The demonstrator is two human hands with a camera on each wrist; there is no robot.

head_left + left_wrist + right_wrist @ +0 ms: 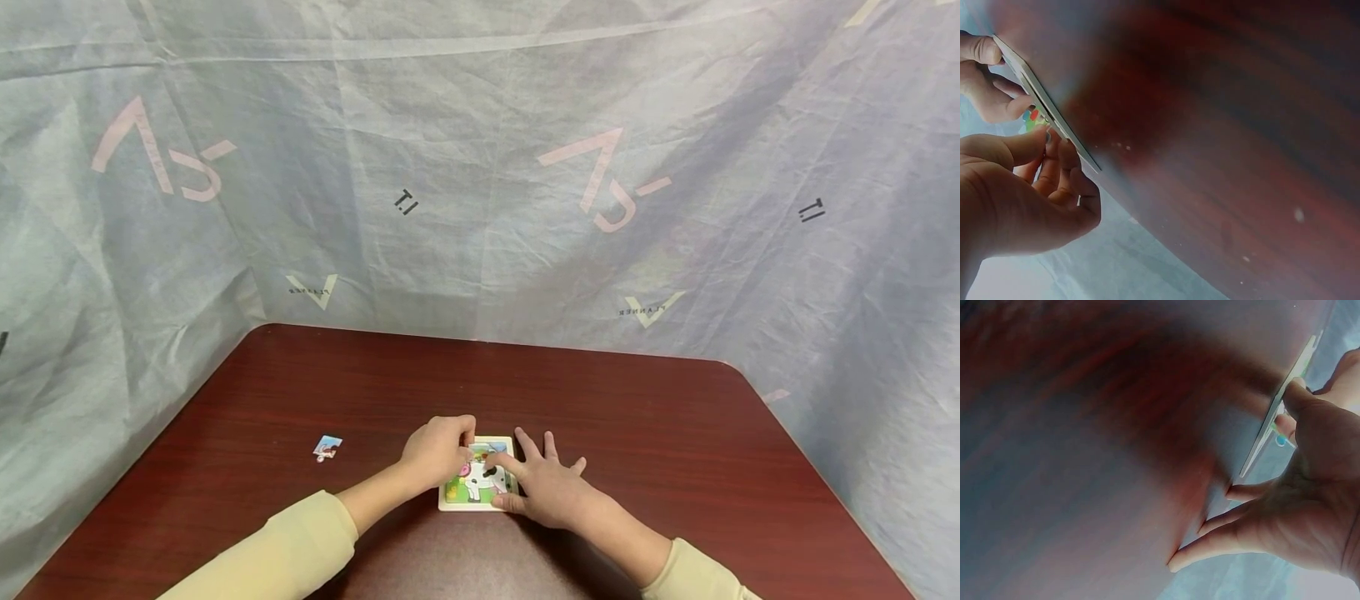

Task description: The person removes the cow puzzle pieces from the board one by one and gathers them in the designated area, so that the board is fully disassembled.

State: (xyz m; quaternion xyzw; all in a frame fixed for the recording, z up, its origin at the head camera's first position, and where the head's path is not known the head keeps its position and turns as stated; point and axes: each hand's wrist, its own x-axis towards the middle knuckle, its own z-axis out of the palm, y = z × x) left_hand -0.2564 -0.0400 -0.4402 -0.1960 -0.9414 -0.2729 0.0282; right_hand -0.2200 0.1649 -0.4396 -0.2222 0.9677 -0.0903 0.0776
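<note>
A small jigsaw puzzle (480, 492) with a black-and-white cow picture lies on the table in a pale frame (477, 507). Over its upper left part, my left hand (438, 450) pinches a puzzle piece between thumb and fingertips; the fingers mostly hide the piece. In the left wrist view the left hand (1029, 194) is right at the edge of the frame. My right hand (555, 487) spreads its fingers at the right side. Its index finger reaches onto the picture, its thumb rests at the lower right edge, and the other fingertips touch the table.
A loose puzzle piece (327, 448) with blue and brown printing lies to the left on the dark red wooden table (600, 408). A grey printed cloth (480, 167) hangs behind and along both sides of the table.
</note>
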